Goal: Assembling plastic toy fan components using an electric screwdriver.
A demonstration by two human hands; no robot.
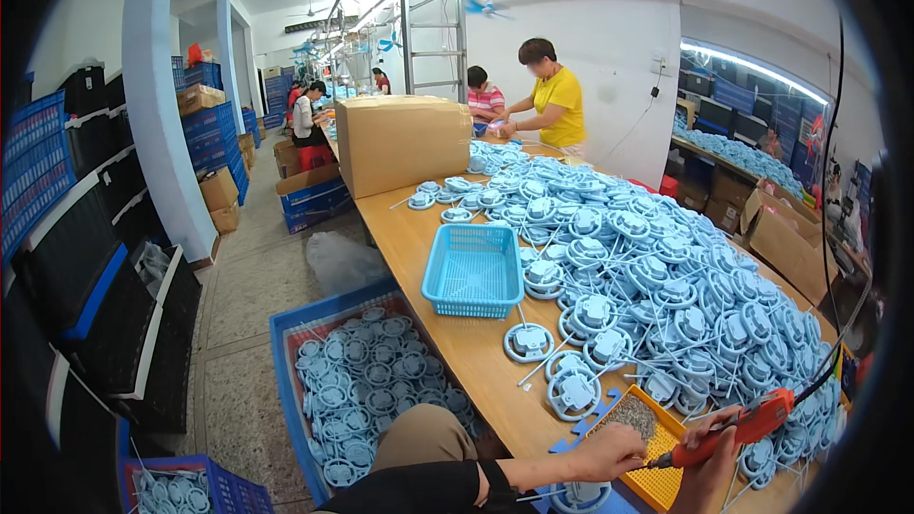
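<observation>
My right hand [709,457] is wrapped round a red electric screwdriver [766,416], whose black cord rises to the right. The driver's dark tip points left toward my left hand [609,454], whose fingers are pinched together beside it; whatever is in them is too small to make out. Beneath both hands is a yellow tray [664,484] with a heap of small metal screws [632,415]. A light-blue round plastic part [580,495] lies just below my left wrist. Similar ring-shaped parts with thin stems form a large pile [647,266] on the wooden table [409,238].
A blue basket [473,271] stands on the table, with a big cardboard box [405,145] behind it. At the left, a blue crate [286,343] of parts sits on the floor. A person in a yellow shirt [560,100] and another in pink [484,100] work beyond the pile.
</observation>
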